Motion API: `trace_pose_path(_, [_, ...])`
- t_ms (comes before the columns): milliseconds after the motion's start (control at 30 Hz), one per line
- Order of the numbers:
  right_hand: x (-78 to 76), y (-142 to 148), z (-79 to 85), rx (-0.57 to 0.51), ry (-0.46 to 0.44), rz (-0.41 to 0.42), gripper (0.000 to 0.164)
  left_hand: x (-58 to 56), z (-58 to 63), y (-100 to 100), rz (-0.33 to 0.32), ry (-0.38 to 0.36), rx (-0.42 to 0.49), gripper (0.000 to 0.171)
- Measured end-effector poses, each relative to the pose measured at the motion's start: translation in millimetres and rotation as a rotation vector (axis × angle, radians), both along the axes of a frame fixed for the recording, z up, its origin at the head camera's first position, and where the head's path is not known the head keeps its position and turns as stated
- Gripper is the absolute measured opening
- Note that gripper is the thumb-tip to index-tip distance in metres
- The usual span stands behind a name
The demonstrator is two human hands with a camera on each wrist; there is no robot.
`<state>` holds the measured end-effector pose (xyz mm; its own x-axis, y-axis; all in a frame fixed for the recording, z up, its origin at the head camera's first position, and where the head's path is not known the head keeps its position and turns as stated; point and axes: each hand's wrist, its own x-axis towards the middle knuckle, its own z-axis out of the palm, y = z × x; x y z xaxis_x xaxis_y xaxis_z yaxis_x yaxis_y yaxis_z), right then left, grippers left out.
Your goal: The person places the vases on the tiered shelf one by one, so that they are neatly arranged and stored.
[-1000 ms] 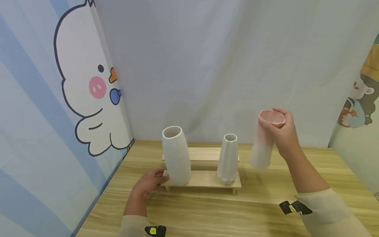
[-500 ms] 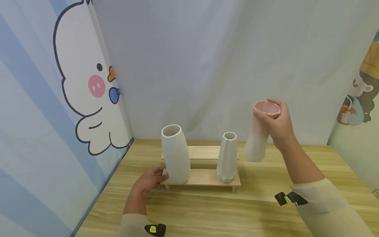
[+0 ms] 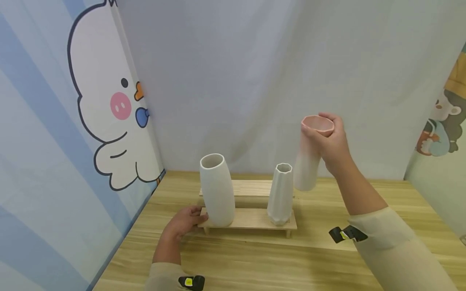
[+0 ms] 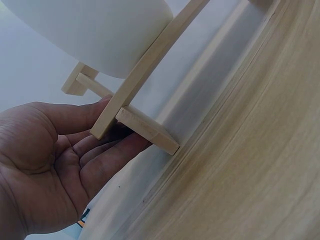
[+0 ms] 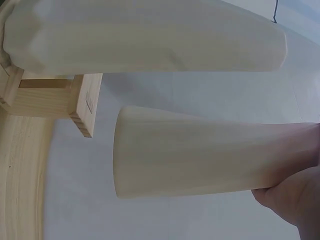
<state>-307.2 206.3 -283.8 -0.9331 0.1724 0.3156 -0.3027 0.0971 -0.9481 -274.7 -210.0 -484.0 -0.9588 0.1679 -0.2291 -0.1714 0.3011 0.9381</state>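
My right hand (image 3: 333, 143) grips a pink-to-white vase (image 3: 308, 161) near its pink rim, thumb on the near side. That vase hangs in the air, slightly tilted, behind and right of a small faceted white vase (image 3: 280, 198). The faceted vase stands on the right of the lower step of a two-step wooden stand (image 3: 251, 218); a taller smooth white vase (image 3: 218, 194) stands on the left. At the stand's left end, my left hand (image 3: 185, 221) holds the lower board, thumb above and fingers beneath, as the left wrist view of the stand (image 4: 145, 70) shows.
The stand's raised back step (image 3: 249, 188) lies behind the two standing vases. A wood-grain table (image 3: 233, 262) spreads under everything. A pale grey cloth (image 3: 255, 81) hangs behind it, with printed cartoon panels at left and right.
My right hand has lifted the pink-to-white vase and carried it left, closer to the faceted vase. My left hand stays on the stand's end.
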Motion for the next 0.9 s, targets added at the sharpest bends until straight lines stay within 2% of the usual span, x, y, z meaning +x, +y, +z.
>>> trace_pose_path(433, [-11.3,-23.8,8.5,-0.011,0.029,0.022,0.076,-2.0,-1.4,-0.1,-0.008,0.003,0.007,0.069])
trace_pose_path(900, [-17.5,-45.6,9.1,-0.001,0.026,0.062,0.076,0.8,2.2,-0.3,-0.002,-0.001,-0.007,0.07])
